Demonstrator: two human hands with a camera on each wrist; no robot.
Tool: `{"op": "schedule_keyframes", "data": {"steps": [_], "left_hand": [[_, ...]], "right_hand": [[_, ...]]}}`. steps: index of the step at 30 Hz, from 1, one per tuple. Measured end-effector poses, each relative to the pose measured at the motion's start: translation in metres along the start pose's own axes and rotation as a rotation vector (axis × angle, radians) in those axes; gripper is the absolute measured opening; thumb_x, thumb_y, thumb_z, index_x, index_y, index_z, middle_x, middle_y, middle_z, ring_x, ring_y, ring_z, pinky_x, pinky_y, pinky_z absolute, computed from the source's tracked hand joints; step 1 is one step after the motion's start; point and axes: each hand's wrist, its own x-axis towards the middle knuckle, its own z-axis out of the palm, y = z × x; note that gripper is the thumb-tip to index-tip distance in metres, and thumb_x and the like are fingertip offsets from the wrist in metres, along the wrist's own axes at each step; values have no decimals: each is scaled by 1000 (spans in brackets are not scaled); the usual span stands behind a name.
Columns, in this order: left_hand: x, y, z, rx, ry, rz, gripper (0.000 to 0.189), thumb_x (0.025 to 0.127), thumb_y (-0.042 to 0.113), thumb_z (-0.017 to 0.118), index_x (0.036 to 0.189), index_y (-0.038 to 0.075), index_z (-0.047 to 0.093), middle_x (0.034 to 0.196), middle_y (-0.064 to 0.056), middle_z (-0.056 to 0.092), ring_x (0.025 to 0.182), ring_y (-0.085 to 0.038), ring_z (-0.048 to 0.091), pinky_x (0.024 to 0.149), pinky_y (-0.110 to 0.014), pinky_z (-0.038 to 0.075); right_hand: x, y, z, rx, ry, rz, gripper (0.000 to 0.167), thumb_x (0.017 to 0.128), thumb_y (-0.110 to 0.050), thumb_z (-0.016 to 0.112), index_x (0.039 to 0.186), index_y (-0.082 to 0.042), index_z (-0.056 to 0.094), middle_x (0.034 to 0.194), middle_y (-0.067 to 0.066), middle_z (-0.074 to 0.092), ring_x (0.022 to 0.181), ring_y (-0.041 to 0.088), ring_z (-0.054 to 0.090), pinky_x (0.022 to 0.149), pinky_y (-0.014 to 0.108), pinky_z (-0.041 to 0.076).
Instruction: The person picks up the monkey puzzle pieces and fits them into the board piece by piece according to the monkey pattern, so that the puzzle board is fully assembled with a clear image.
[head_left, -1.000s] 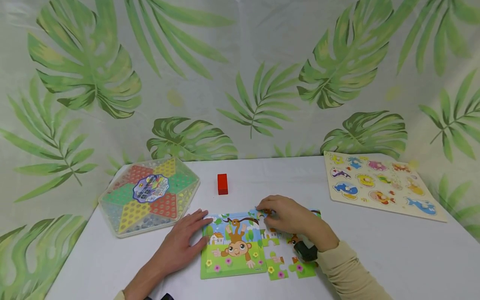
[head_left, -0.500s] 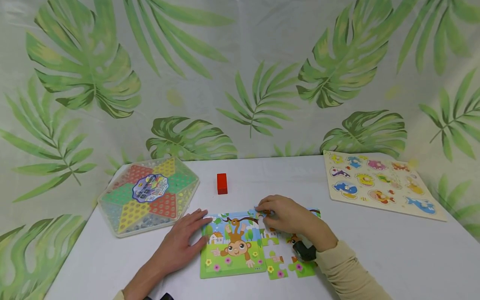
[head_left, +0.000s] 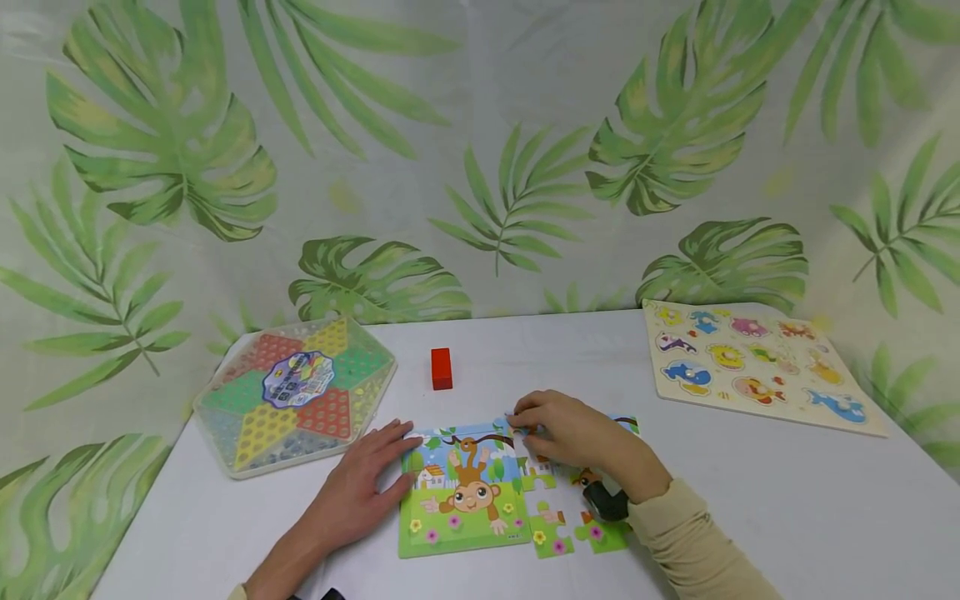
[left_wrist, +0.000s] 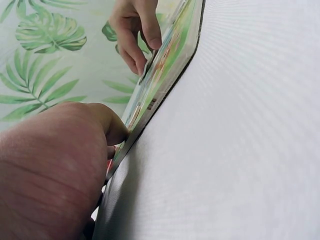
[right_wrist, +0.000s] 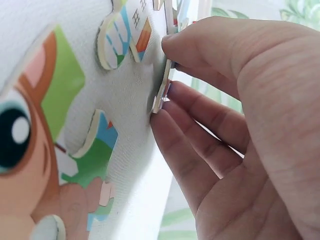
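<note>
A broad lane of bare tabletop [head_left: 540, 354] is offered between the red block [head_left: 442, 369] and the animal board [head_left: 761, 367], closed off at the far end by the leafy curtain [head_left: 480, 158]. On the block's other side, a tighter gap is left by the hexagonal game board [head_left: 296, 396]. Now, nearer in — the monkey picture [head_left: 467, 504] is blocked along its left edge by the left hand [head_left: 367, 483], and past its far right corner by the right hand [head_left: 566, 429]. Over the loose puzzle pieces [head_left: 551, 540], the way is partly barred by the black wrist device [head_left: 606, 502]. Right of the right sleeve [head_left: 693, 533], plenty of room is left — and from the front, the picture can be reached between the arms [head_left: 300, 533].
</note>
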Motion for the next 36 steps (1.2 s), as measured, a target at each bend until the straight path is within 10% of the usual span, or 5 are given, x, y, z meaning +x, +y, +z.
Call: {"op": "schedule_keyframes", "data": {"steps": [36], "left_hand": [[-1, -1, 1, -13, -1, -12, 44, 95, 21, 73, 138, 16, 66, 155, -3, 53, 150, -31, 41, 123, -57, 31]], "right_hand": [[9, -12, 5, 18, 59, -52, 28, 95, -18, 72, 122, -11, 77, 120, 1, 70, 97, 12, 60, 85, 29, 55]]}}
